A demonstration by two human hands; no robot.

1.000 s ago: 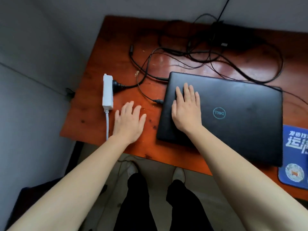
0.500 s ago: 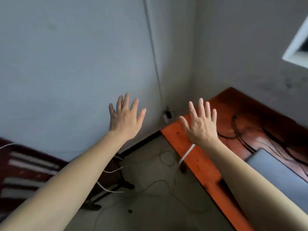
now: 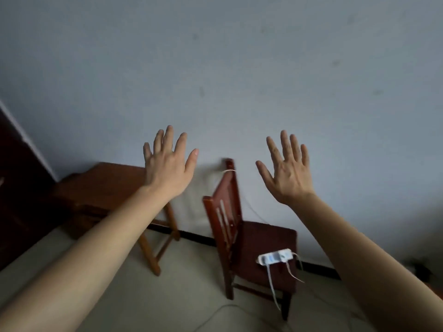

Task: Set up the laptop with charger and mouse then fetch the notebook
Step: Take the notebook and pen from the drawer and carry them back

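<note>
My left hand (image 3: 167,164) is raised in front of me with its fingers spread and nothing in it. My right hand (image 3: 286,167) is raised level with it, also spread and holding nothing. Both are held out toward a grey wall. The laptop, charger, mouse and notebook are out of view.
A dark wooden chair (image 3: 239,236) stands by the wall, with a white power strip (image 3: 274,257) and its white cords on the seat. A small wooden table (image 3: 100,188) stands to its left. A dark door (image 3: 16,188) fills the left edge. Cables trail on the pale floor.
My view has swung left from the desk and laptop to the wall, chair and small table. Both hands lifted off the desk and laptop and stayed spread in the air.
</note>
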